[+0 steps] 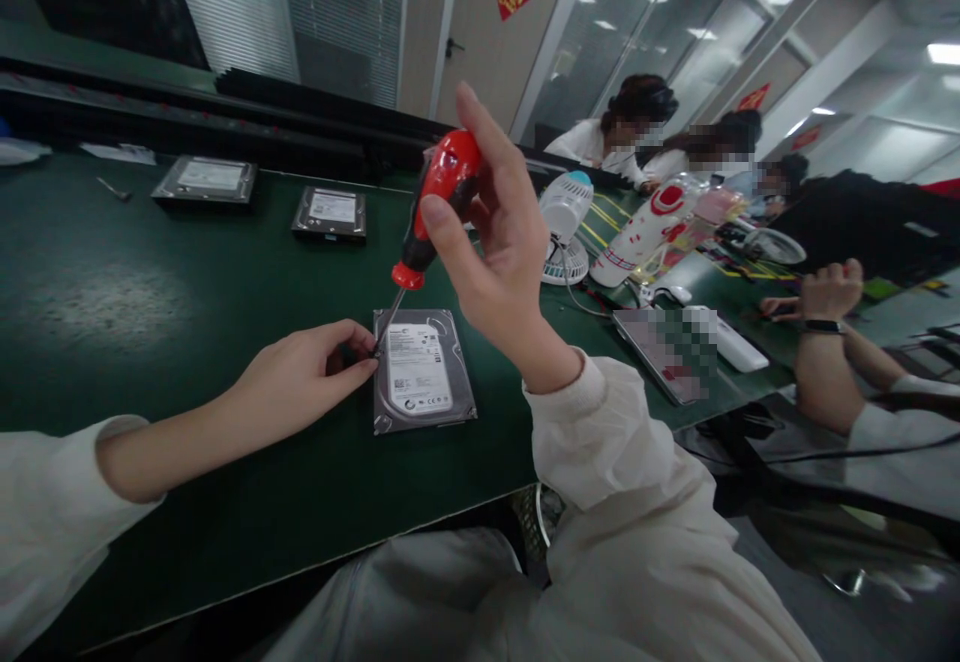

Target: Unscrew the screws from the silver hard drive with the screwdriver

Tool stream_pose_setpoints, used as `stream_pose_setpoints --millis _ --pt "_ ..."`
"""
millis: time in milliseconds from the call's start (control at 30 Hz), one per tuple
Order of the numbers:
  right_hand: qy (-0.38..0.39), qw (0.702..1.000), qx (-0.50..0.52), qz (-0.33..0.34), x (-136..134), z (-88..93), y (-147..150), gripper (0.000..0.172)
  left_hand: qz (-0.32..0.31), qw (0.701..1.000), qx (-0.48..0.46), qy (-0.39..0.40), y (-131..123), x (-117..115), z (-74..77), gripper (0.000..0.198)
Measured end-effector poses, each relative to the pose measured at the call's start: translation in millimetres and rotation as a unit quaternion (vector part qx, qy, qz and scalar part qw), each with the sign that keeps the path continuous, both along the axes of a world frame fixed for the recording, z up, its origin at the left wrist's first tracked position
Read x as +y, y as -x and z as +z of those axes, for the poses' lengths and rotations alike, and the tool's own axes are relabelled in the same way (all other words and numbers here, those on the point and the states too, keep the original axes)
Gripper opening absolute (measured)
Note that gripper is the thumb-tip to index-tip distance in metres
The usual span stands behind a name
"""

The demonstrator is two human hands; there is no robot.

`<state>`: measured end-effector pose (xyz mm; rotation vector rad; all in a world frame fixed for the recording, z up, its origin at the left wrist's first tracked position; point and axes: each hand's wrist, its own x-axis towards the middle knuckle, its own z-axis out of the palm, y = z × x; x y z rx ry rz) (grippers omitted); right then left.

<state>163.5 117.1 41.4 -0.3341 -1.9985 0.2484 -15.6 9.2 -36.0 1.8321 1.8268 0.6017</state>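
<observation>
A hard drive with a white label (420, 372) lies flat on the green table (247, 512). My right hand (502, 222) grips a red and black screwdriver (442, 192) by its handle, thumb on the near side and index finger raised along the top. The shaft slants down to the drive's left edge. Beside that edge, my left hand (315, 372) has its thumb and fingertips pinched at the screwdriver's tip; whatever is between them is too small to make out.
Two more drives (206, 180) (330, 212) sit towards the back left, near a small metal piece (114, 188). To the right are a white fan (566, 207), a cup (637, 232), a tablet-like device (660, 352) and a white case (727, 339). A person's hands (831, 292) are at far right.
</observation>
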Motion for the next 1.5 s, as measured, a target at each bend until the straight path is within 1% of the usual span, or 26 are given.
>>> stream_pose_setpoints --millis 133,200,333,400,467,533,600,667,767,867,933,1067,1133,1200,1300,1400,1500 --pt "0.001 1.0 0.023 0.019 -2 2.6 -2 0.049 -0.002 1.0 -0.003 0.001 0 -1 -1.1 0.041" --pt "0.0 0.999 0.03 0.018 -2 4.3 -2 0.047 0.0 1.0 -0.004 0.0 0 -1 -1.6 0.041" --pt "0.007 0.997 0.061 -0.037 4 10.8 -10 0.042 -0.001 1.0 -0.006 -0.004 0 -1 -0.8 0.042" --pt "-0.006 0.995 0.084 -0.058 12 13.2 -18 0.041 -0.002 1.0 -0.008 0.001 0 -1 -0.1 0.043" --pt "-0.031 0.993 0.08 -0.078 19 12.1 -31 0.042 0.0 1.0 -0.005 0.007 -1 -1 0.5 0.043" --pt "-0.046 0.992 0.057 -0.105 21 6.0 -46 0.038 0.004 1.0 0.005 0.012 -1 -1 1.3 0.042" --pt "-0.051 0.991 0.025 -0.121 15 -4.6 -62 0.03 0.007 1.0 0.014 0.013 -2 -1 2.3 0.041" --pt "-0.066 0.987 -0.047 -0.141 2 -18.0 -77 0.03 0.004 1.0 0.017 0.011 -3 -2 3.4 0.04" --pt "-0.104 0.971 -0.144 -0.162 -24 -38.6 -95 0.033 0.0 1.0 0.017 0.01 -4 -3 4.7 0.037" --pt "-0.087 0.961 -0.196 -0.174 -46 -55.1 -106 0.033 0.004 1.0 0.02 0.006 -3 -2 4.1 0.036" --pt "-0.059 0.953 -0.228 -0.191 -55 -62.9 -110 0.029 0.005 1.0 0.023 0.004 -2 -2 2.7 0.036" --pt "0.002 0.933 -0.298 -0.203 -60 -72.5 -110 0.016 0.001 1.0 0.026 0.002 -1 -2 0.3 0.037" --pt "0.025 0.924 -0.325 -0.201 -60 -74.6 -108 0.014 0.002 1.0 0.029 0.004 -1 -2 0.0 0.038" --pt "0.032 0.912 -0.353 -0.208 -59 -74.4 -107 0.015 0.002 1.0 0.03 0.006 -1 -2 -0.2 0.038" --pt "0.008 0.886 -0.406 -0.225 -58 -66.8 -108 0.021 0.0 0.999 0.032 0.007 0 -1 -0.7 0.037" --pt "-0.005 0.866 -0.441 -0.234 -53 -47.4 -113 0.025 0.0 0.999 0.032 0.01 0 -1 -1.3 0.038" --pt "0.008 0.882 -0.4 -0.249 -36 -20.1 -116 0.018 -0.002 0.999 0.031 0.009 1 -2 -1.2 0.039"
